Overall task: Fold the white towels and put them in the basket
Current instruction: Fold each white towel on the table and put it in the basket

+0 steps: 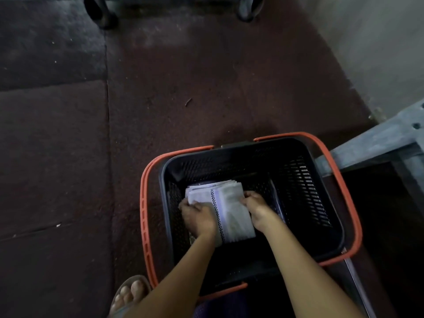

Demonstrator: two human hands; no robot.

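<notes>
Seating folded white stripe-edged towels [232, 213] in black slotted plastic basket [296, 180], lower-mid frame: left hand [198, 218] & right hand [255, 206] both curled, pinching edges. Press flat, keep folds sq.

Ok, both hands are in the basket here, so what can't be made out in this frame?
All head view.
1. Towel stack: the count; only layered edges show.
2. Left hand and right hand: fingertips, curled round the stack's sides, hidden by the hands' backs.
3. Basket floor: lost in shadow.
4. Two dark round objects: blurred, cut off by the top edge.
</notes>
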